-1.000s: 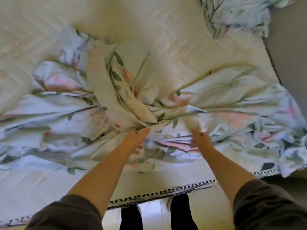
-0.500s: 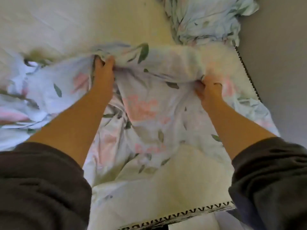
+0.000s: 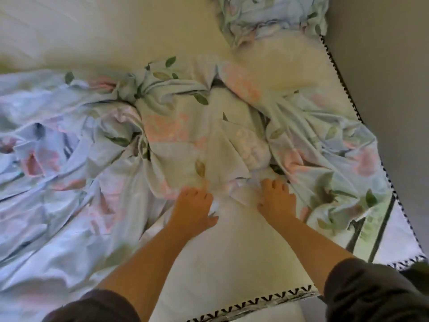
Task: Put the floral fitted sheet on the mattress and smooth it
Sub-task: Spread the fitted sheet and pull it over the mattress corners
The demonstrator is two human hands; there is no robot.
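The floral fitted sheet [image 3: 162, 135], pale blue with pink flowers and green leaves, lies crumpled in a band across the cream mattress [image 3: 232, 263]. My left hand [image 3: 192, 205] and my right hand [image 3: 276, 201] sit close together at the near edge of the bunched fabric in the middle. Both hands have their fingers curled into the cloth, gripping folds of it. The fingertips are hidden in the fabric. Bare mattress shows between my forearms and beyond the sheet.
A second heap of floral fabric [image 3: 274, 17] sits at the far right corner of the mattress. The mattress edge trim [image 3: 255, 303] with black V marks runs along the near and right sides. A grey surface [image 3: 383, 89] lies past the right edge.
Half a second ago both hands gripped the sheet far out and wide apart. Now they are drawn back and close together at the near folds, and the sheet lies bunched in the middle.
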